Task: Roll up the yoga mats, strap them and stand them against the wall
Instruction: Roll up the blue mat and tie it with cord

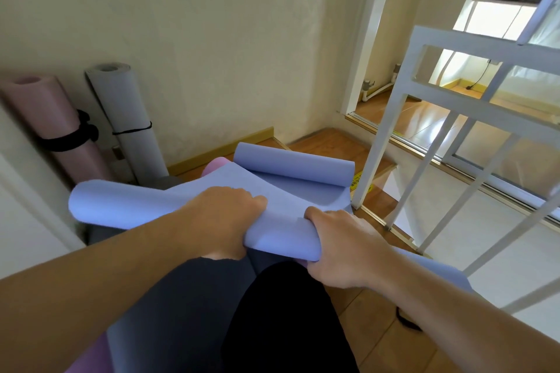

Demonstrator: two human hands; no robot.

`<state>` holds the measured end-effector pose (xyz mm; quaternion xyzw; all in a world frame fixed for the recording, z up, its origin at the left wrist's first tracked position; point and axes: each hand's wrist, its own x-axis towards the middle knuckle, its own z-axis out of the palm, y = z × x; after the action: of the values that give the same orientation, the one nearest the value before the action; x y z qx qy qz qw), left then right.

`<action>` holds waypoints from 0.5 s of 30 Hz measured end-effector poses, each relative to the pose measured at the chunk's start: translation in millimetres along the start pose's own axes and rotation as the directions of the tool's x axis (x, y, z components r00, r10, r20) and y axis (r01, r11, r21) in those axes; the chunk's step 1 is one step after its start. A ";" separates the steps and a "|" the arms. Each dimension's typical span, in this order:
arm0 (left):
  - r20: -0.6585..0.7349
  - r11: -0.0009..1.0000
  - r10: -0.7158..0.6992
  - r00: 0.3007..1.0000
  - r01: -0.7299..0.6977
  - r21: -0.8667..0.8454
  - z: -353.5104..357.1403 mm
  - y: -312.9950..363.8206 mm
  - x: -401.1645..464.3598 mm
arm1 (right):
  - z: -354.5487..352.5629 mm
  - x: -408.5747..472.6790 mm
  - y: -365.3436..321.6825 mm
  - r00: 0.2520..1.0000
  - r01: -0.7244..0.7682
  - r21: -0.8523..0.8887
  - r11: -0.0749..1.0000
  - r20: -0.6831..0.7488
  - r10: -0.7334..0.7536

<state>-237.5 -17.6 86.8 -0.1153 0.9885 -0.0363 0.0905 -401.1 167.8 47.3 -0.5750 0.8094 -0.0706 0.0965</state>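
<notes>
Cream plaster wall (212, 39) fills the bkgd beyond the hands, w/ orange wood floor (378, 342) below and a white metal railing (454, 118) to the right of them.

Periwinkle-blue foam yoga mat (188, 206) is the biggest item, lying across the person's lap, directly under both hands. Long axis of its near roll runs left-right, tilted a bit; its left end sticks out well past the left hand. Far end is curled into a second loose roll (294, 169) just beyond the hands, axis also roughly left-right.

Left hand (224, 221) grips the near roll from above, fingers curled over the edge. Right hand (339, 248) grips the roll's right end, fingers wrapped round it.

Beyond the left hand, up-left: dusty-pink rolled mat (57, 130) w/ black strap (75, 136), and pale-grey rolled mat (127, 124) w/ thin black band (133, 130), both standing upright-ish, leaning on the wall.

Pink mat under the blue one mostly hidden. Yellow floor sticker (357, 185) beyond the right hand: writing too small to read.
</notes>
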 end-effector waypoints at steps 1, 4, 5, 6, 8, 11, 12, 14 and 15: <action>0.038 0.999 -0.009 0.999 0.011 -0.032 -1.5 -1.6 0.4 | 0.7 -2.2 -2.7 0.999 0.029 -0.070 0.997 -0.041 -0.032; 0.112 0.994 -0.022 0.994 0.034 -0.105 -10.0 0.8 0.2 | 3.0 -6.0 -8.4 0.983 0.073 -0.215 0.974 -0.150 -0.107; 0.131 0.992 -0.006 0.991 0.022 -0.121 -12.9 1.7 -0.3 | 3.0 -5.9 -8.2 0.985 0.066 -0.205 0.976 -0.143 -0.097; 0.139 0.991 0.002 0.990 0.016 -0.130 -15.4 2.4 -1.6 | 1.6 -5.5 -7.1 0.990 0.057 -0.172 0.983 -0.118 -0.078; 0.107 0.993 0.007 0.994 0.006 -0.115 -17.7 4.4 -5.3 | -3.0 -4.2 -3.6 0.999 0.030 -0.094 0.995 -0.039 -0.033; -0.085 0.997 0.050 0.995 -0.045 0.060 -12.8 8.1 -10.2 | -16.6 -3.9 -1.7 0.998 0.001 0.061 0.998 0.060 -0.005; -0.126 0.995 0.059 0.990 -0.049 0.083 -11.0 8.5 -10.8 | -21.4 -4.0 -2.2 0.996 -0.006 0.095 0.995 0.095 -0.003; -0.089 0.997 0.040 0.995 -0.034 0.073 -10.0 7.3 -10.3 | -28.2 -4.8 -4.0 0.991 -0.001 0.099 0.995 0.130 -0.012; -0.054 0.998 0.030 0.998 -0.027 0.058 -10.7 6.6 -7.5 | -29.9 -5.5 -6.0 0.992 0.008 0.074 0.997 0.122 -0.017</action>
<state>-233.8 -8.9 98.0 -0.0974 0.9907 -0.0666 0.0672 -400.9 171.2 78.0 -0.5795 0.7951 -0.0653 0.1666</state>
